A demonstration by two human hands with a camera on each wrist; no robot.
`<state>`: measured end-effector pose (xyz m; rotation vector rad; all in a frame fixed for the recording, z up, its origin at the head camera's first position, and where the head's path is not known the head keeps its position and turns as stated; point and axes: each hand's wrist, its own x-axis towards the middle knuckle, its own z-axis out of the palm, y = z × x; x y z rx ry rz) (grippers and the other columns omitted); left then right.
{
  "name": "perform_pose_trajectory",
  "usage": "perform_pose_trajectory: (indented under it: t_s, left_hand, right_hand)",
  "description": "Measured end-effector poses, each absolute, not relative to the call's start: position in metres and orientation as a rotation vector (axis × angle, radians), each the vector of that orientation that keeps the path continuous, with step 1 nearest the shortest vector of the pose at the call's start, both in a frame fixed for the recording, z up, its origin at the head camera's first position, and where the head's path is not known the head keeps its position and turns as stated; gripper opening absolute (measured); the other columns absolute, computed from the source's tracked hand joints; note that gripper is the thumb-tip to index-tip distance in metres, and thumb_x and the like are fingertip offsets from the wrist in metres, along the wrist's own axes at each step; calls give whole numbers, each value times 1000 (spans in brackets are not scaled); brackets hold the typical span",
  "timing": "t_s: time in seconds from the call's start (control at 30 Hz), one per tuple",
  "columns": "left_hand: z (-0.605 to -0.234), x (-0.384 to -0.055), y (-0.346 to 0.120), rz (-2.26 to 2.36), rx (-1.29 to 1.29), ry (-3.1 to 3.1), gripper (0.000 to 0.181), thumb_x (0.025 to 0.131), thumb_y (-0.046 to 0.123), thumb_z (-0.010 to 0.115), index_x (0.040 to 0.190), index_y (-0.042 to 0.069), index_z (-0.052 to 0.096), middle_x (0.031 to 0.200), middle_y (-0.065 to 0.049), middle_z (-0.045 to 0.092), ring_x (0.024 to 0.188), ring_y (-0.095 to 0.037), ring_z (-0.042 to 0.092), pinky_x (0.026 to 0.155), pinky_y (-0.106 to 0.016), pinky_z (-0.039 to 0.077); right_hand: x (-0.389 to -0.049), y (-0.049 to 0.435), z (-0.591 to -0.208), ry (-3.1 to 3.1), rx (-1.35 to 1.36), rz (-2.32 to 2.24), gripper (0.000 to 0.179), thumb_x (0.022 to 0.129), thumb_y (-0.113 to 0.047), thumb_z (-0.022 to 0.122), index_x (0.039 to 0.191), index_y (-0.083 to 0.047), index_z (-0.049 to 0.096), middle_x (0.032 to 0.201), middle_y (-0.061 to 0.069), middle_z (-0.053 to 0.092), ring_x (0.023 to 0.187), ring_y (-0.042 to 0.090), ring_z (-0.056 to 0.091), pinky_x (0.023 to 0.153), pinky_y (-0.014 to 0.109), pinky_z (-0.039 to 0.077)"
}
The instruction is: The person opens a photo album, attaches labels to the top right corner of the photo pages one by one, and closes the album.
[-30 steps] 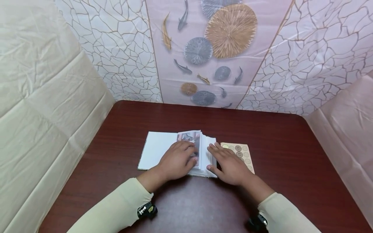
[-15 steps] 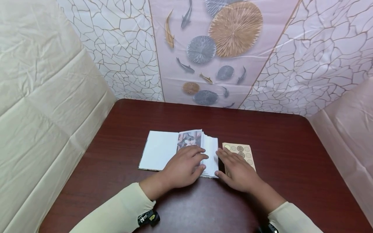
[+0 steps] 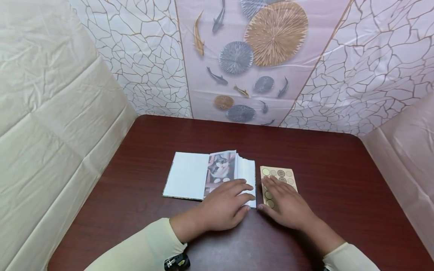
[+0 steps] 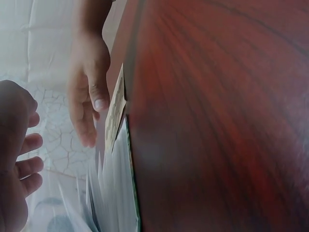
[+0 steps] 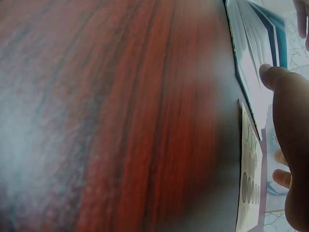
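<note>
An open book like a small photo album [image 3: 188,175] lies on the table, its blank white inside cover at the left. A page with a cat picture [image 3: 220,167] stands slightly raised beside loose white pages [image 3: 246,173]. My left hand [image 3: 225,207] hovers over the lower right of these pages, fingers loosely bent and holding nothing. To the right lies a tan sheet of round stickers [image 3: 289,175], some of them darker. Above it is my right hand [image 3: 288,205], fingers extended and covering part of it. The left wrist view shows space between the right hand [image 4: 89,72] and the sheet.
The dark red-brown table [image 3: 152,139] reaches back to a patterned curtain [image 3: 156,75]. Pale cloth hangs along the left [image 3: 61,124] and right sides. Wrist cameras [image 3: 177,261] sit at the sleeve cuffs.
Both hands have drawn back toward the person and to the right. My left hand has left the cat picture, uncovering it; my right hand has moved from the album's edge over the sticker sheet.
</note>
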<state>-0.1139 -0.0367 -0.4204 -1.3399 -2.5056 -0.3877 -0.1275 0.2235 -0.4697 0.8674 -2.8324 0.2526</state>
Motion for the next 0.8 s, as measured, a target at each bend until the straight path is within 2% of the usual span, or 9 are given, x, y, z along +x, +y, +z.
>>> perform_pose_trajectory:
  t_s: [0.27,0.53,0.8]
  left_hand:
    - [-423,-109,-28,-400,-1380,-2505,29,95,32,47,121,25,58,132,3,49,131,-18,34,109,-29,20]
    - [-428,-106,-18,-500,-1418,-2500,26,94,30,50,117,21,60,129,3,51,127,-13,37,107,-24,21]
    - [-434,-101,-10,-646,-1368,-2542,26,93,27,52,116,19,61,124,4,53,119,-8,41,101,-21,30]
  right_hand:
    - [-124,235,-471,-2867,814,237,83,84,-60,56,143,-6,37,145,12,37,134,33,31,103,51,28]
    - [-121,248,-472,-2864,773,244,84,82,-60,59,143,-6,38,143,14,40,131,32,35,99,53,31]
    - [-121,255,-475,-2868,728,239,85,78,-61,62,140,-6,43,141,13,42,128,35,38,96,55,33]
